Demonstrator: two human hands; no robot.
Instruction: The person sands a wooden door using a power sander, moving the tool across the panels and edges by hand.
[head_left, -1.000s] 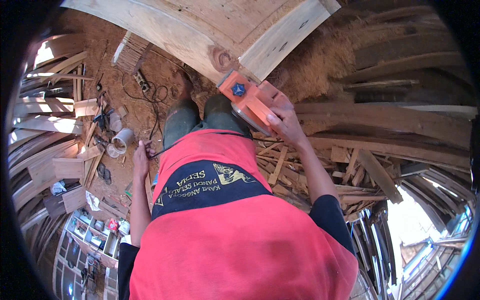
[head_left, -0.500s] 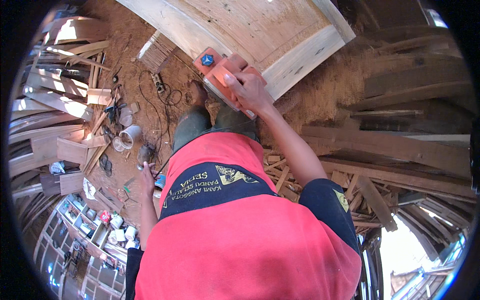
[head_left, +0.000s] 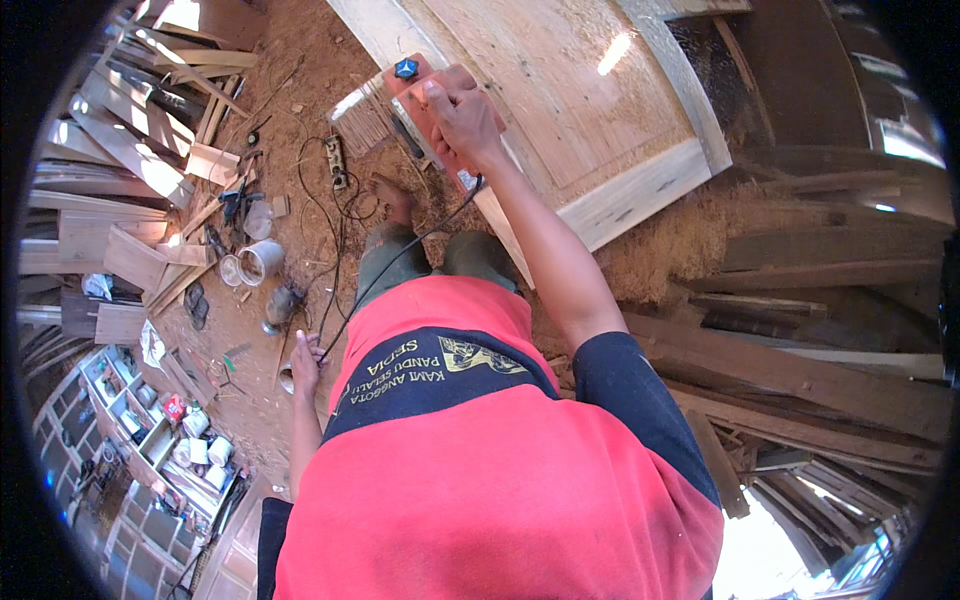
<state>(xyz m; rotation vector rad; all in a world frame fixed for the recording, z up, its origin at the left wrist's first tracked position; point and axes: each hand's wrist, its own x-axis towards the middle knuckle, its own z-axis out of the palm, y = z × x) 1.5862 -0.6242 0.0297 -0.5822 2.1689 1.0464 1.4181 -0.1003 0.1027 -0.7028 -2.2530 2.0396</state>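
Our right hand [head_left: 455, 115] is gripping the orange power tool [head_left: 430, 100] flat on the wooden door panel [head_left: 560, 90]'s near rail; our left hand [head_left: 305, 352], loosely curled, is hanging free. We should be keeping pressure even and the cord [head_left: 390, 270] clear.

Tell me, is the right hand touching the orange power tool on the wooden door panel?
Touching. The head view shows the right hand wrapped over the top of the orange power tool, fingers on its body, no gap visible.
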